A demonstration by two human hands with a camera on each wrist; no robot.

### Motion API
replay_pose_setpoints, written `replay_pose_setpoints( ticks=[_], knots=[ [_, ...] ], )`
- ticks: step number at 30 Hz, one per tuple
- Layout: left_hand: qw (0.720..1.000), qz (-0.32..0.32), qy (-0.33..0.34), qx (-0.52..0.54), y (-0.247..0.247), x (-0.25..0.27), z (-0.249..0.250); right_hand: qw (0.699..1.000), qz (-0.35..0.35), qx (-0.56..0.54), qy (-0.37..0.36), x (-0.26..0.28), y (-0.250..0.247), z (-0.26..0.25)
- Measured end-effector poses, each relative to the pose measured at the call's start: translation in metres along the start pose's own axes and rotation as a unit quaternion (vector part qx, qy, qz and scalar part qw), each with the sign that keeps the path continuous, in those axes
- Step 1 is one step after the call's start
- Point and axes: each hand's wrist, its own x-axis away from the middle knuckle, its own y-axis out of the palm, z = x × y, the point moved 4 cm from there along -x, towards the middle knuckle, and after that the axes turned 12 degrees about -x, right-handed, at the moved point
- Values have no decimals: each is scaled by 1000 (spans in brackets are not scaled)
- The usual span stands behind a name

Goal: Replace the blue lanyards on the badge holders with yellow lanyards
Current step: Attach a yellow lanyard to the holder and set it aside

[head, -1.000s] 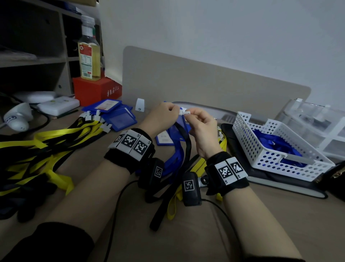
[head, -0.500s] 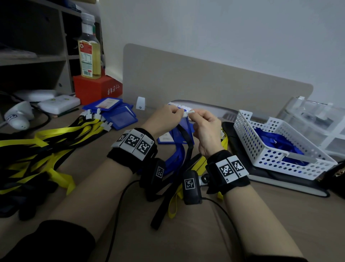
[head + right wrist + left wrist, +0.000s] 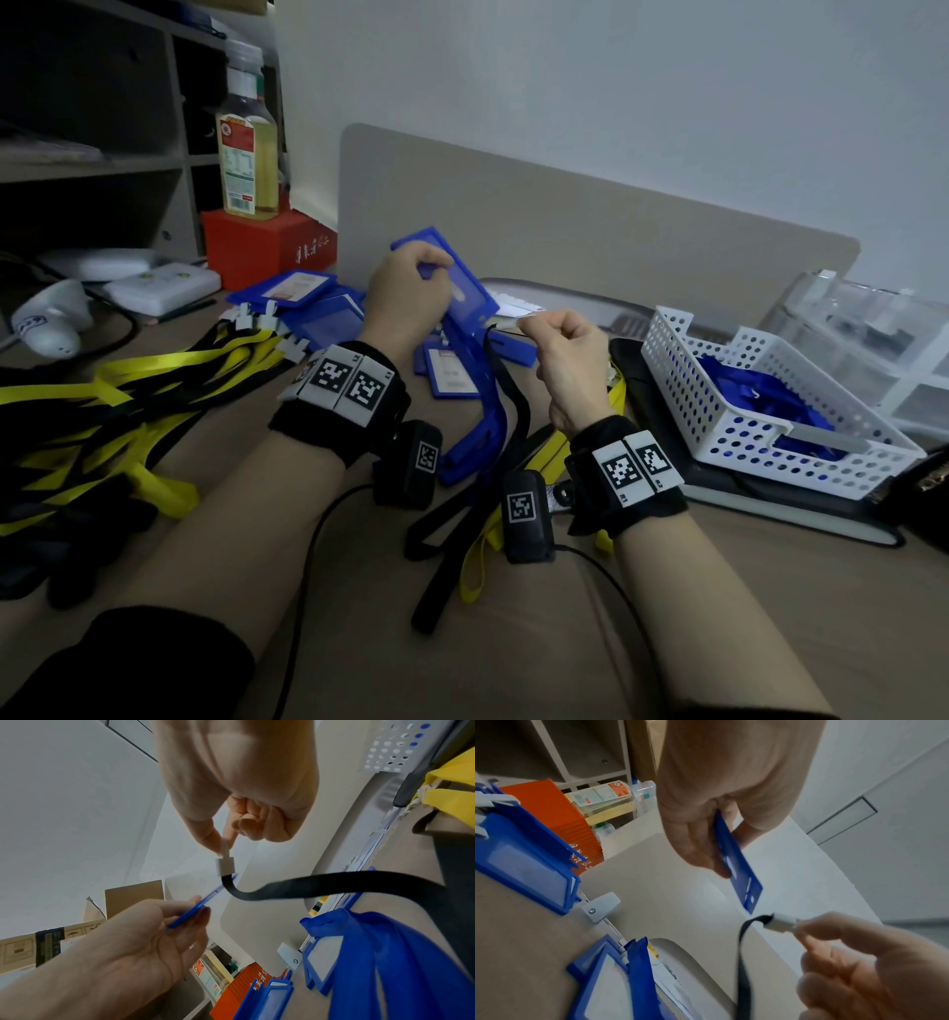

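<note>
My left hand (image 3: 431,277) grips a blue badge holder (image 3: 464,290) by its edge and holds it raised and tilted above the desk. The holder's slotted end (image 3: 746,882) points toward my right hand (image 3: 534,325), which pinches the white clip (image 3: 508,324) of a lanyard between thumb and forefinger. The clip (image 3: 225,865) sits just short of the holder, apart from it. From the clip a strap (image 3: 334,884), black on this side and yellow further down (image 3: 475,565), hangs to the desk.
A heap of yellow lanyards (image 3: 128,390) lies at the left, with more blue badge holders (image 3: 303,295) behind it. A blue lanyard (image 3: 485,426) lies between my wrists. A white basket (image 3: 683,354) of blue lanyards stands at the right. Bottle (image 3: 246,149) on red box (image 3: 267,246) at back left.
My hands, together at the clip before, have drawn apart. The left hand has lifted the badge holder up and to the left; the right keeps the white clip.
</note>
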Motion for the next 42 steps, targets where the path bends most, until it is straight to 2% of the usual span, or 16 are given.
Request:
replay_pose_setpoints(
  ticks=[3, 9, 15, 26, 35, 42],
  knots=[
    [998, 27, 6, 64, -3, -2, 0, 1000, -8, 20, -9, 0, 1, 1],
    [988, 50, -35, 143, 0, -3, -1, 998, -34, 45, -33, 2, 3, -3],
    [989, 5, -46, 139, 9, 2, 2, 996, -68, 16, -50, 9, 8, -11],
    [990, 2, -39, 138, 14, 5, 3, 995, -85, 8, -49, 12, 10, -12],
    [989, 39, -18, 141, 12, 10, 10, 993, -59, 72, -73, 10, 9, -13],
    [993, 55, -8, 101, 12, 12, 11, 987, -81, 127, -59, 13, 13, -11]
  ],
)
